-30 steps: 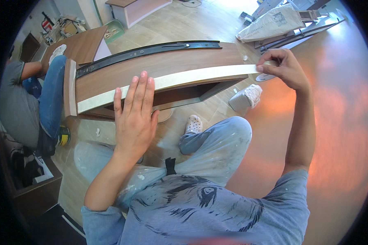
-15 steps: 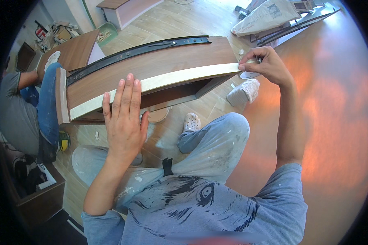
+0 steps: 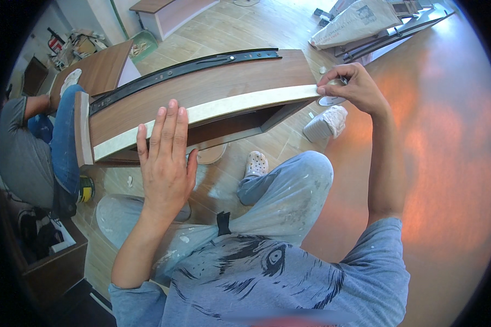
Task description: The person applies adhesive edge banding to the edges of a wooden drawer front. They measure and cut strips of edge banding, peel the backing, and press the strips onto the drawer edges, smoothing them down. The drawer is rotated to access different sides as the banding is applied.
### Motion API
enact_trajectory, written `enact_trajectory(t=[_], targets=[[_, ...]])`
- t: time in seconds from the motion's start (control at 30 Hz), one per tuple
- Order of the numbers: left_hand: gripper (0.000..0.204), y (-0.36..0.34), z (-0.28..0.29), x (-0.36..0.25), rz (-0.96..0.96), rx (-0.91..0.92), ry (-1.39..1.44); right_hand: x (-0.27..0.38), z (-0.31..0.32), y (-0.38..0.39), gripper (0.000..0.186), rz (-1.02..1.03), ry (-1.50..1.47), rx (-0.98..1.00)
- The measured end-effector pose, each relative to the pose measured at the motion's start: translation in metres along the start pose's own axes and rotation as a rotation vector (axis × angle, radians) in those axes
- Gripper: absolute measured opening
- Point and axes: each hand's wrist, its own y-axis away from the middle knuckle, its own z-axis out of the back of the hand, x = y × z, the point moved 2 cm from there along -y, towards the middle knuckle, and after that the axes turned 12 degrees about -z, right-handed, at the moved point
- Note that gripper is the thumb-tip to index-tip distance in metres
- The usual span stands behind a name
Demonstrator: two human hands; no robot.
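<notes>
A wood-grain drawer [image 3: 278,73] rests on its side in front of me, its hollow inside facing me. Along its near edge runs a long cream-coloured edge strip [image 3: 240,105]. My left hand [image 3: 166,174] lies flat, fingers stretched, its fingertips on the strip toward the left part. At the far right corner my right hand [image 3: 357,90] pinches the strip's end between thumb and fingers. A black metal drawer slide [image 3: 193,64] is fixed along the drawer's upper face.
A person in blue jeans [image 3: 65,144] sits at the left, beside the drawer's front panel. A white crumpled bundle [image 3: 326,123] and a round lid [image 3: 331,100] lie by my right hand. A large shiny brown board [image 3: 420,180] fills the right. A white sack [image 3: 354,24] lies behind.
Almost nothing differs. My right hand has shifted very slightly at the strip's end; my left hand stays flat in the same spot.
</notes>
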Motion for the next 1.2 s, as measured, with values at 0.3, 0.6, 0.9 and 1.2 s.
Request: enact_trajectory(t=[0.3,0.6,0.9,1.2], targets=[[0.092,0.0,0.0,0.0,-0.005,0.006,-0.009,-0.001,0.0,0.0,0.017,-0.005,0.008,-0.005],[0.094,-0.001,0.003,-0.001,0.003,0.009,0.021,-0.002,-0.001,0.001,0.018,-0.027,0.034,-0.028],[0.095,-0.013,0.005,-0.026,0.06,0.013,0.094,-0.014,-0.006,-0.004,0.022,0.001,-0.123,-0.033],[0.09,-0.067,-0.014,-0.077,-0.04,0.022,0.203,-0.017,0.002,-0.013,0.03,-0.064,-0.039,-0.009]])
